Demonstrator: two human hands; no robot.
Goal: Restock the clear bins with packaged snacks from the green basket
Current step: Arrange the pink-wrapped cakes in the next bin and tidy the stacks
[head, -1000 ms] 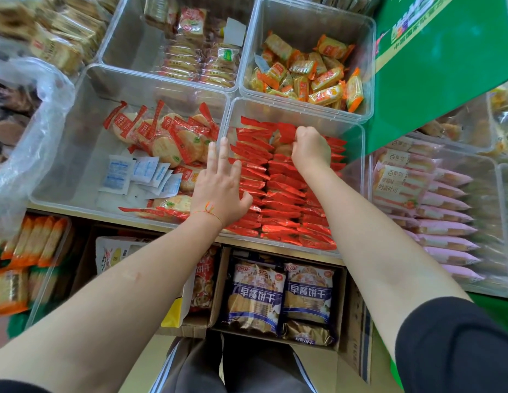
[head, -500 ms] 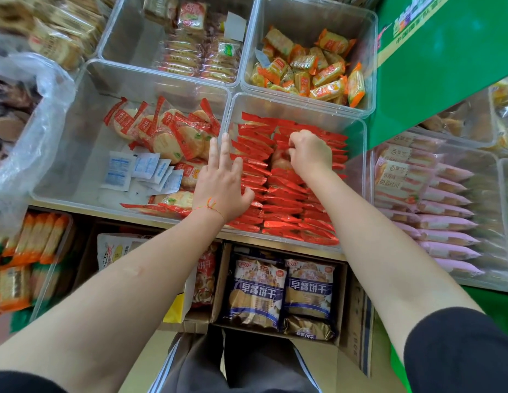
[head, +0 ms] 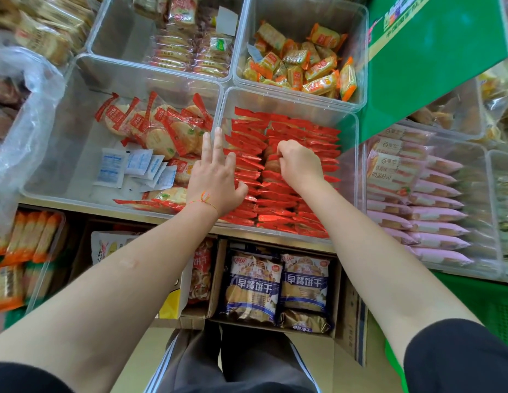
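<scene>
A: What is in the middle bin [head: 289, 104]?

B: Red packs [head: 292, 199], lots of them, in two neat rows. They stand on their edges and fill the bin up.

A: What is the right hand [head: 299, 164] doing?

B: It is in that bin, between the two rows. Its fingers are curled down around one of the red packs, near the middle of the pile.

A: And the left hand [head: 216, 178]?

B: It is flat, with the fingers straight. It lies on the left row of red packs, and two fingertips reach up to the wall next to the left bin [head: 77, 131]. It holds nothing. A thin orange string [head: 206, 198] is tied on that wrist.

A: What is in the left bin?

B: Round crackers [head: 159, 129] in clear packs with red ends. One label seems to say "1512", but upside down. Beside them lie some small white packets [head: 133, 165] with blue print too small to read.

A: And behind?

B: A bin with orange packs [head: 309, 65]. The writing is too small.

A: Where is the green basket [head: 485, 302]?

B: Low on the right, just a corner of it shows.

A: Anything under the counter [head: 275, 232]?

B: A box [head: 350, 316] with blue bags [head: 278, 287]. The big white words say "早餐饼干", upside down. On the right are pink packs [head: 434, 214] with "草莓味" on them.
</scene>
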